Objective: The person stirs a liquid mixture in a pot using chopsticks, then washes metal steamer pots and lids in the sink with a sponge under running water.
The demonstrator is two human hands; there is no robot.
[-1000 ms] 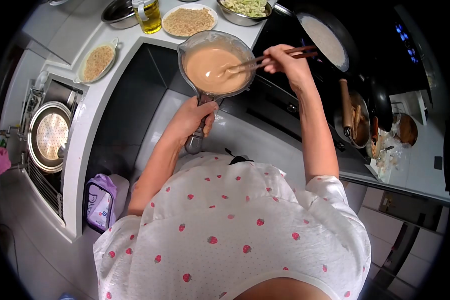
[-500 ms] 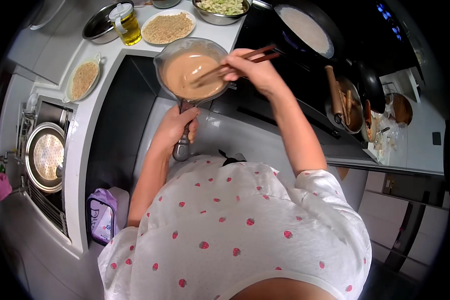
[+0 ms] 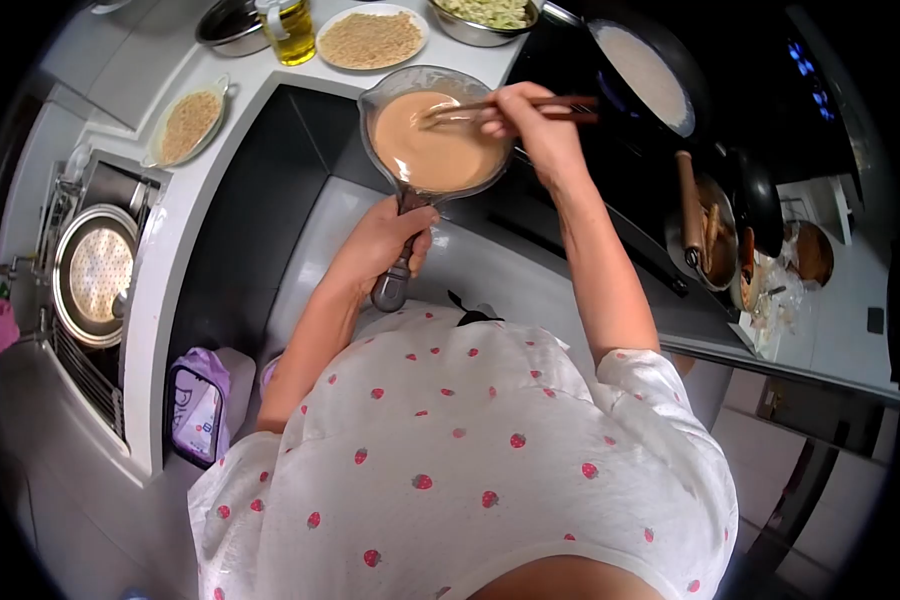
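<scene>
The left hand is closed around the dark handle of a grey metal pan with a pouring lip, the thumb lying across the top. This pan is in the upper middle of the frame, in front of the counter edge. Inside it there is a smooth, light brown liquid. The right hand is above the right side of the pan. Its fingers are bent and nearly together, and they hold a pair of reddish-brown chopsticks. The chopsticks lean to the left, and their tips are in the liquid.

At the top of the frame, on the white counter, stand a clear jug with yellow liquid and, just beside it, a white round plate covered with beige crumbs. To the right of the plate is a steel bowl with chopped pale green pieces. In the upper left, a white oval dish bears similar crumbs.

In the upper right, a black round frying pan contains a pale, flat layer. Below it is a steel pot with a brown wooden handle and long brown pieces inside.
</scene>
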